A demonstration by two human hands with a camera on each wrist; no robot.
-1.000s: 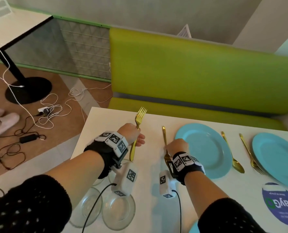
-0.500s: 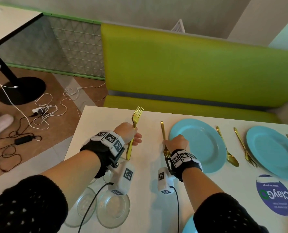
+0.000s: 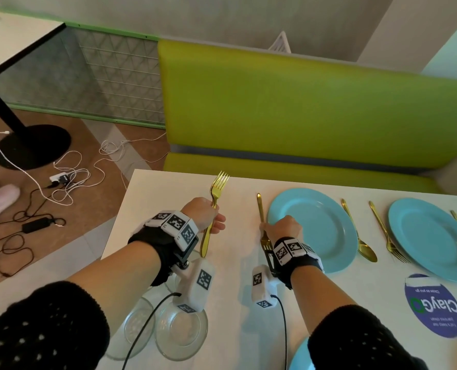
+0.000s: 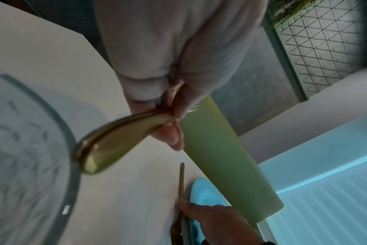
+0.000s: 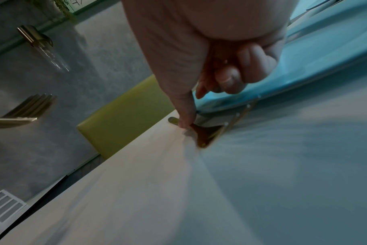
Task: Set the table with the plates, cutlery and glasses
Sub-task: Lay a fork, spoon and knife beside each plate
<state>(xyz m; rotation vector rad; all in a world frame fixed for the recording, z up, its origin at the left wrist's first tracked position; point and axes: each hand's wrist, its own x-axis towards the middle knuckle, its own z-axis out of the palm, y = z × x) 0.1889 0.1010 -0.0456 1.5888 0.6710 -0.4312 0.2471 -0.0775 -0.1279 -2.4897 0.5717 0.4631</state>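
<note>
**Fork in the air, fork on the table**

While the left hand [image 3: 204, 213] holds a gold fork [image 3: 214, 206] by the middle of its handle, fingers and thumb curled round it, tines pointing toward the far edge of the white table [image 3: 168, 198], the right hand [image 3: 282, 229] reaches down to a second gold fork [image 3: 261, 217] that lies flat just beside the left rim of a blue plate [image 3: 312, 228]. In the right wrist view the thumb tip presses on that fork's handle and the other fingers are curled in; whether they grip anything I cannot tell.

To the right of this plate lie a gold spoon [image 3: 358, 233] and then a third fork [image 3: 386, 233], which lies just beside another blue plate [image 3: 433, 236] near the right edge. Close to the near left corner, glass bowls [image 3: 180, 332] sit under the left forearm. A round blue sticker [image 3: 434, 307] marks the tabletop near the right. Behind the far edge stands a green bench [image 3: 302, 108].
</note>
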